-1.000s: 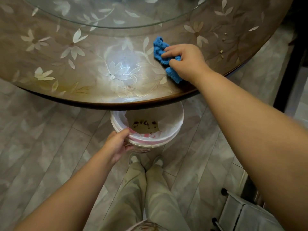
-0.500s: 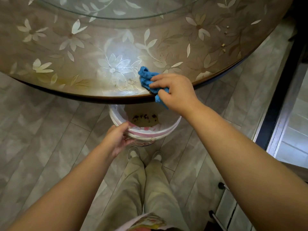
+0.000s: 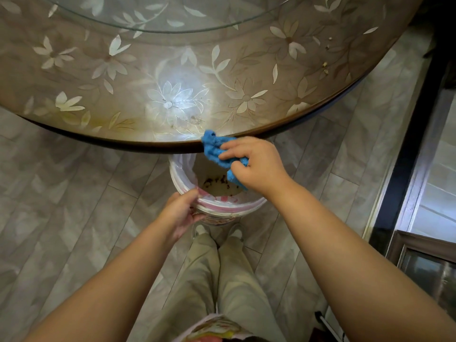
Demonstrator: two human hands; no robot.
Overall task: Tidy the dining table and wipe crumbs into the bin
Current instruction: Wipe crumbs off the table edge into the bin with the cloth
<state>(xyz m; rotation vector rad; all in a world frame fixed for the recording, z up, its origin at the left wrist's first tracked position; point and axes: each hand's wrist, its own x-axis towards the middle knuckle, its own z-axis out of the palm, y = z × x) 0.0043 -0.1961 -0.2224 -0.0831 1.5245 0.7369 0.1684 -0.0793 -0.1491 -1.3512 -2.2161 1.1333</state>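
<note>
item: right hand (image 3: 256, 166), fingers curling closed around a crumpled blue terry cleaning cloth (image 3: 217, 150), which is bunching partly over the dark wooden rim of the round floral-inlaid dining table (image 3: 98, 70) and partly hanging past it. directly below that grip, the white plastic bin with a pink-striped liner (image 3: 222, 208) is sitting tucked half under the table edge, its mouth opening upward; dark crumbs are lying on its bottom. the drop from cloth to bin is running straight down, so the sweep looks to be needing only a short pull off the rim toward the body. left hand (image 3: 181, 213) is pinching closed on the near-left rim of the bin, below and to the left of the cloth grip, steadying it; the right hand is the nearer one to the tabletop. a faint scatter of fine specks (image 3: 196, 118) is lying just beyond the cloth, up and slightly left of the grip; a few small tan crumbs (image 3: 326, 67) are lying well off to the right near the far curve. surface: glossy, with a glass turntable (image 3: 158, 13) farther in. room: grey wood-pattern floor (image 3: 61, 193), dark door frame to the right.
</note>
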